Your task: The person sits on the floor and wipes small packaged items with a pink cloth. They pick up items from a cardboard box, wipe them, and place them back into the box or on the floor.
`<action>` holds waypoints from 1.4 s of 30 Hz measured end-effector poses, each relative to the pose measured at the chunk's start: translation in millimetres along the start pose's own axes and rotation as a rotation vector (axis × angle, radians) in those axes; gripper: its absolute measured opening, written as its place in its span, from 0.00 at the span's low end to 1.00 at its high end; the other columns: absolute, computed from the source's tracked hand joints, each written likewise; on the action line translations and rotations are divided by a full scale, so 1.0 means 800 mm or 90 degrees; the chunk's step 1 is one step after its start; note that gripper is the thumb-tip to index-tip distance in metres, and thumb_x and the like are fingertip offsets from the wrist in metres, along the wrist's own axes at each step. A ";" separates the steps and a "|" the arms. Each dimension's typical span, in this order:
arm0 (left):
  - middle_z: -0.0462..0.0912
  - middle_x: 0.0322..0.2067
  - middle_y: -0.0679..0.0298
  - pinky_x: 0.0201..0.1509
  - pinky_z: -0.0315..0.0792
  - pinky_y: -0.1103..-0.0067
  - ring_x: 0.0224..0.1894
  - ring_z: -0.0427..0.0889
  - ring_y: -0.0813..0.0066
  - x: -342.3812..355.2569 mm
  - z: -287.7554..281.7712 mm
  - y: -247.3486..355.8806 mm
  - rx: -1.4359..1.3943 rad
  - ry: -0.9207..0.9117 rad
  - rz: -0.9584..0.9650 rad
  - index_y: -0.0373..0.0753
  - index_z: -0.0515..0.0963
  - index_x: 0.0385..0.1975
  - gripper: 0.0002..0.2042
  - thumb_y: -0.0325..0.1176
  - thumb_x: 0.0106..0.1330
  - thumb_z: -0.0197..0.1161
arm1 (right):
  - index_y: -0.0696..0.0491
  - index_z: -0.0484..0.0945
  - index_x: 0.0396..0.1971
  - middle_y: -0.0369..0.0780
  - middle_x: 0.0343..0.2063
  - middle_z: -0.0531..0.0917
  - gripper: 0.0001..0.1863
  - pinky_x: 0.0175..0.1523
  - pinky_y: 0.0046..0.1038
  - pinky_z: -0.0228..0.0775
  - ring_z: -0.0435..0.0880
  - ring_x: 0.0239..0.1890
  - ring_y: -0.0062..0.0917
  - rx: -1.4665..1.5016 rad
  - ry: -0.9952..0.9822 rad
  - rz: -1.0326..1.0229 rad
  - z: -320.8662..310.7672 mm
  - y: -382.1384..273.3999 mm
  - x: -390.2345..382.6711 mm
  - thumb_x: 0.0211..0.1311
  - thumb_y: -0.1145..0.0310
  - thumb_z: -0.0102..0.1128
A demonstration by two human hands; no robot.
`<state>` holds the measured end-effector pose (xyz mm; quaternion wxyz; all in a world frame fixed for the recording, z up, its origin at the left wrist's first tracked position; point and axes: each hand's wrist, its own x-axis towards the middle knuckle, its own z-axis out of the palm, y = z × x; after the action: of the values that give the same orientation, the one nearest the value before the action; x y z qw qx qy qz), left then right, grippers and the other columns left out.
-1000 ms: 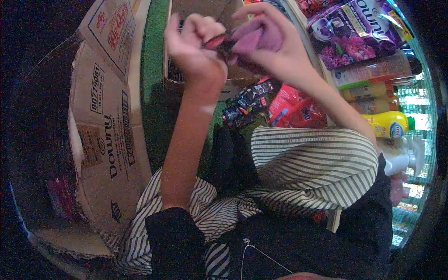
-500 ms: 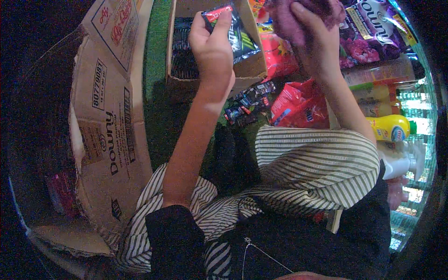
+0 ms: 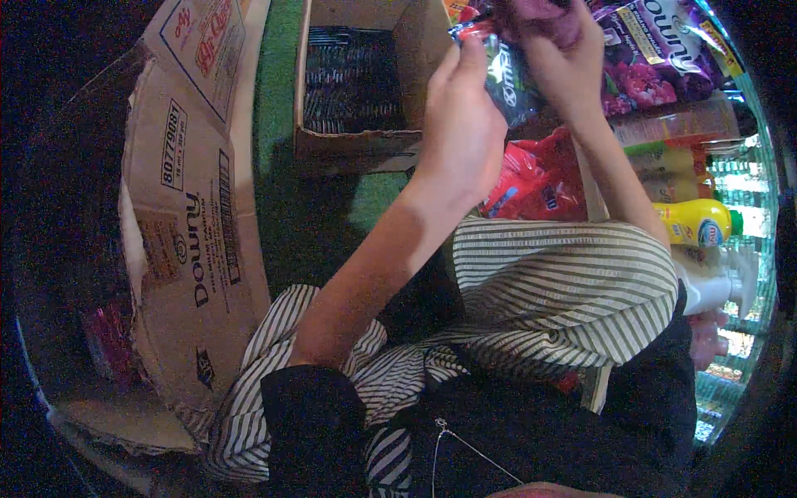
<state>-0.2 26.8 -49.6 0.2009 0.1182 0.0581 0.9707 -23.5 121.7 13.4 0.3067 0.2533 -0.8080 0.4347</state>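
Your left hand [image 3: 469, 124] is gripping a black sachet [image 3: 505, 83] by its left side, your thumb pressing near the red upper end. That sachet is hanging in the air between your two hands, just right of the open cardboard box [image 3: 357, 151]. Your right hand [image 3: 573, 75] is clutching a purple cloth [image 3: 548, 18] close by the sachet (whether cloth and sachet are touching, you cannot tell from here, and some of the fingers are hiding behind the fabric). Inside the box, dark sachets [image 3: 349, 83] are standing in tight rows on the left, and the box is sitting on green artificial turf [image 3: 278, 100]. Below your hands a red plastic pouch [image 3: 540, 170] is lying; farther right, a purple floral pouch [image 3: 643, 87] and a yellow bottle with a green cap [image 3: 693, 222] are resting. A printed brown carton [image 3: 195, 241] is standing at your far left.
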 end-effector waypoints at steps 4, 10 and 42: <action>0.74 0.44 0.62 0.55 0.65 0.70 0.47 0.73 0.68 0.003 -0.005 0.008 0.113 0.083 0.055 0.39 0.68 0.46 0.14 0.38 0.68 0.40 | 0.59 0.69 0.44 0.45 0.44 0.74 0.18 0.55 0.30 0.61 0.73 0.49 0.34 0.191 0.087 0.157 -0.010 0.005 -0.008 0.50 0.80 0.52; 0.77 0.35 0.62 0.48 0.71 0.73 0.42 0.76 0.65 0.012 -0.021 0.029 0.080 0.122 -0.014 0.42 0.72 0.42 0.17 0.45 0.64 0.40 | 0.56 0.74 0.43 0.38 0.38 0.79 0.21 0.44 0.23 0.70 0.78 0.41 0.21 -0.072 -0.174 0.064 0.013 -0.008 -0.024 0.47 0.66 0.65; 0.57 0.50 0.46 0.54 0.61 0.62 0.49 0.63 0.46 -0.096 -0.223 -0.136 1.232 -0.188 -0.211 0.40 0.55 0.60 0.38 0.23 0.42 0.60 | 0.61 0.73 0.36 0.40 0.27 0.80 0.15 0.28 0.18 0.69 0.78 0.27 0.20 0.179 0.159 0.262 0.003 0.131 -0.010 0.45 0.85 0.48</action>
<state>64.0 83.4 -255.4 0.1564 0.3413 0.8157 0.4401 -89.6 172.5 -50.2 0.2712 0.0686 -0.7299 0.6236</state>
